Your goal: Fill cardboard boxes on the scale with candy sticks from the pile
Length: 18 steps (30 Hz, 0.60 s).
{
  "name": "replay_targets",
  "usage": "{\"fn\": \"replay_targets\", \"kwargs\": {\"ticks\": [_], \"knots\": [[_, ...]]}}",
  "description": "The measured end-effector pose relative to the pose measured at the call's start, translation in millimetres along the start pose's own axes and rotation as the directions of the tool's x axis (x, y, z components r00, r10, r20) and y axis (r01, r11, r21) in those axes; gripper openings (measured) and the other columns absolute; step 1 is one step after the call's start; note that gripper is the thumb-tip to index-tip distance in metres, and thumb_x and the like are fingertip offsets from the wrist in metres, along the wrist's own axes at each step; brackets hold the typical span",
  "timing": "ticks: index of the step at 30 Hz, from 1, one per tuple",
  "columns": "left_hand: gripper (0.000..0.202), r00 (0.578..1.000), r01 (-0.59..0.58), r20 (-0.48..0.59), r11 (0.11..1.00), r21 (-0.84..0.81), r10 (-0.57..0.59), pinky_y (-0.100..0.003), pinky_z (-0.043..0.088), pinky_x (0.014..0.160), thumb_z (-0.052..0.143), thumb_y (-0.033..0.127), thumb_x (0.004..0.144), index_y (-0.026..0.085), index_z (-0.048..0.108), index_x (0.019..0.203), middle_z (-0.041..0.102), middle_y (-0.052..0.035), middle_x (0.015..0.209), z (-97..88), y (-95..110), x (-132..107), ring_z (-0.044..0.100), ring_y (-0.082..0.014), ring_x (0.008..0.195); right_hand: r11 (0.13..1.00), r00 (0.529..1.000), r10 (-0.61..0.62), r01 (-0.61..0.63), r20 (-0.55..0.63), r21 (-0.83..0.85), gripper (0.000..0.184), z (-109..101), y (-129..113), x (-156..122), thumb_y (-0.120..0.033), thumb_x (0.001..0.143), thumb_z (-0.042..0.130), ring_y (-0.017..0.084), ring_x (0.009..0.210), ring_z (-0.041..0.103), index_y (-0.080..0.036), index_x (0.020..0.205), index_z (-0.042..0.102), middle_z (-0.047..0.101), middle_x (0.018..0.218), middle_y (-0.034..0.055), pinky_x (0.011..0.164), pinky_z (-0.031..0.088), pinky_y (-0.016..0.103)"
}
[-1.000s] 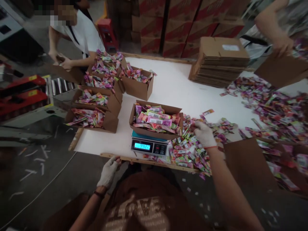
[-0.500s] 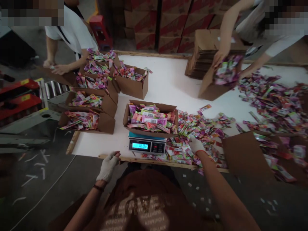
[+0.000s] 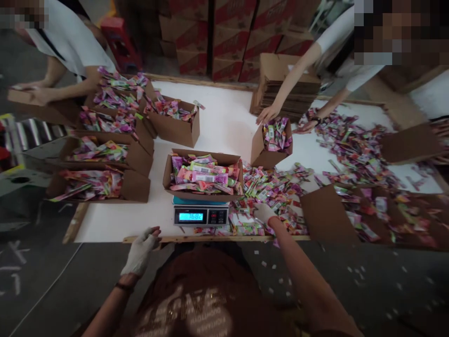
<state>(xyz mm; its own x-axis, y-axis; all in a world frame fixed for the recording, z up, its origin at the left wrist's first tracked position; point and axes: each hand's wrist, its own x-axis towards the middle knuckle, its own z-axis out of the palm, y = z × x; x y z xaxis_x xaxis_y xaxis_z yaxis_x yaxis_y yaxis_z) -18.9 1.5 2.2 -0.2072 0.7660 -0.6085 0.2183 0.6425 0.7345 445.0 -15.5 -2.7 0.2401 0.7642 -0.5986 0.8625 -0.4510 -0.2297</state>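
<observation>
My left hand, in a white glove with bare fingertips, hovers at the table's front edge, fingers loosely bent, holding nothing. My right hand, also gloved, reaches into a heap of small colourful wrapped packets. Its fingertips are blurred among them, so a grip cannot be made out. Between and beyond my hands, an open cardboard box full of packets rests on a digital scale with a lit blue display. Neither hand touches the box.
Several filled boxes stand at left. A co-worker's hands flank another filled box behind the heap. Flattened cartons are stacked at the back. A larger open box is at right. Another person handles cardboard far left.
My right hand has shifted slightly toward the scale within the heap. The co-worker's box has come down nearer the heap, and one hand has left it. The whole view has turned right.
</observation>
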Motion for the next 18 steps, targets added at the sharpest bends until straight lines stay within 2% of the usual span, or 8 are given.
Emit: {"fn": "replay_targets", "kwargs": {"ticks": [2,4,6,9,11,14,16,18], "knots": [[0.065,1.0,-0.002,0.014,1.0,0.021,0.002,-0.033,0.059,0.073,0.082,0.064,0.052,0.017,0.075,0.098,0.079,-0.0112,0.093,1.4,-1.9,1.0,0.076,-0.0265,0.084,0.999,0.999,0.008,-0.006,-0.044,0.036,0.015,-43.7,8.4,-7.2,-0.008,0.088,0.062,0.017,0.076,0.063,-0.017,0.078,0.067,0.066,0.074,0.0032,0.071,0.05,0.026],[0.064,1.0,0.006,0.022,1.0,0.026,-0.006,-0.034,0.059,0.072,0.081,0.064,0.051,0.018,0.075,0.096,0.077,-0.01,0.089,6.3,0.2,0.4,0.076,-0.0271,0.083,0.996,0.994,-0.028,0.037,-0.11,0.079,0.013,-87.0,5.1,-18.9,-0.009,0.085,0.058,0.017,0.074,0.061,-0.018,0.082,0.067,0.065,0.073,0.0014,0.067,0.048,0.026],[0.062,0.999,0.026,0.028,1.0,0.003,-0.026,-0.033,0.057,0.068,0.081,0.061,0.049,0.019,0.074,0.094,0.076,-0.009,0.085,13.6,5.7,-1.2,0.074,-0.0262,0.081,0.96,0.968,-0.164,0.201,-0.189,0.196,0.013,-124.5,-14.4,-32.7,-0.02,0.086,0.059,0.017,0.073,0.061,-0.02,0.091,0.07,0.066,0.074,-0.0008,0.067,0.05,0.026],[0.06,0.997,0.06,0.043,0.997,-0.054,-0.058,-0.031,0.053,0.061,0.081,0.057,0.045,0.019,0.072,0.091,0.073,-0.0074,0.079,24.1,15.3,-4.0,0.07,-0.0241,0.074,0.757,0.844,-0.384,0.52,-0.374,0.396,0.022,-163.4,-70.0,-49.3,-0.034,0.084,0.065,0.018,0.075,0.064,-0.022,0.098,0.076,0.07,0.077,-0.0023,0.07,0.054,0.027],[0.061,0.996,0.072,0.05,0.994,-0.083,-0.068,-0.03,0.052,0.059,0.081,0.056,0.044,0.019,0.071,0.091,0.071,-0.0065,0.076,27.5,19.0,-5.3,0.069,-0.0237,0.072,0.669,0.767,-0.421,0.623,-0.484,0.405,0.025,-177.6,-111.9,-55.7,-0.034,0.083,0.065,0.018,0.08,0.068,-0.021,0.099,0.08,0.073,0.08,-0.0016,0.074,0.055,0.028],[0.061,0.998,0.055,0.03,0.993,-0.1,-0.053,-0.03,0.053,0.061,0.081,0.056,0.046,0.018,0.072,0.093,0.072,-0.0077,0.079,23.0,18.3,-5.6,0.069,-0.0235,0.073,0.681,0.692,-0.415,0.667,-0.591,0.302,0.03,-185.7,-153.0,-61.9,-0.03,0.086,0.061,0.019,0.084,0.07,-0.021,0.105,0.082,0.075,0.084,0.0005,0.077,0.056,0.03],[0.061,0.999,0.037,0.001,0.992,-0.122,-0.037,-0.03,0.054,0.064,0.082,0.055,0.048,0.016,0.073,0.094,0.075,-0.01,0.086,13.3,15.8,-3.5,0.07,-0.0221,0.074,0.697,0.651,-0.408,0.675,-0.64,0.241,0.034,-185.4,-156.4,-67.0,-0.03,0.089,0.058,0.02,0.085,0.07,-0.022,0.113,0.081,0.076,0.089,0.0019,0.079,0.057,0.033],[0.058,0.998,0.035,-0.036,0.985,-0.17,-0.042,-0.03,0.056,0.067,0.083,0.051,0.051,0.016,0.072,0.096,0.076,-0.0115,0.093,-1.0,14.2,1.8,0.07,-0.0204,0.074,0.719,0.626,-0.397,0.667,-0.672,0.196,0.034,-182.6,-143.0,-73.0,-0.031,0.091,0.057,0.021,0.085,0.07,-0.023,0.115,0.08,0.075,0.09,0.0022,0.082,0.058,0.037]]}}
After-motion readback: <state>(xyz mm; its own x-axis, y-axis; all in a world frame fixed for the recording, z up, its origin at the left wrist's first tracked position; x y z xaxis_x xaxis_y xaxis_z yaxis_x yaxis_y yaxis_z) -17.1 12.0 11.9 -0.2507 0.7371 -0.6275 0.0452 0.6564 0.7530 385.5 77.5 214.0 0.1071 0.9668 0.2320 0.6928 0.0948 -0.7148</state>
